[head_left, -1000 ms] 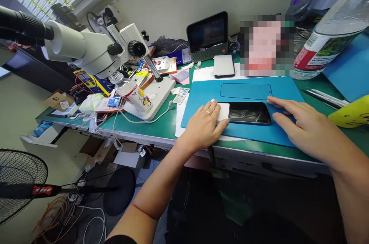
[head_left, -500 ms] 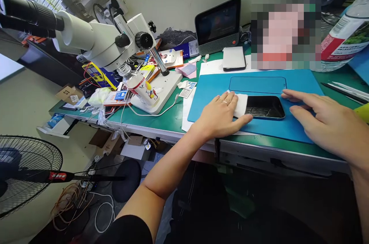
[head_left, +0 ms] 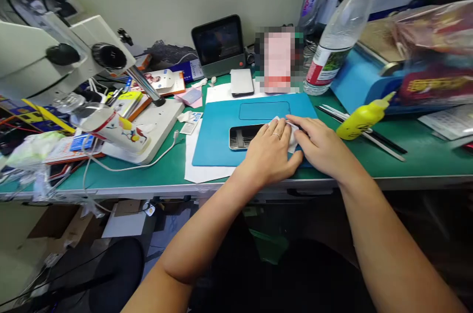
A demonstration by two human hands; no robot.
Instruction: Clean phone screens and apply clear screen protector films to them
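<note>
A black smartphone [head_left: 236, 138] lies on the blue mat [head_left: 210, 116], its screen up. Streaks and a pale reflection show on the left part of the glass. My left hand [head_left: 268, 150], with a ring on one finger, presses a folded white wipe [head_left: 292, 141] against the phone's right half, its fingers close together and the thumb out to the side. Beside it at the phone's right end is my right hand [head_left: 321, 143], open, with fingertips and thumb by the wipe's edge. Both hands cover the phone's right end, so any contact there is hidden.
A microscope [head_left: 111, 56] and a bottle with a fruit print [head_left: 118, 130] stand left. At the back are a smart display [head_left: 219, 44] and a white box [head_left: 242, 82]. Right are a red-capped bottle [head_left: 336, 37], a yellow squeeze bottle [head_left: 362, 120] and tweezers-like tools [head_left: 388, 143].
My left hand has slid the wipe from the phone's left end to its right end, next to my right hand. The view has swung right, bringing the yellow bottle fully into sight.
</note>
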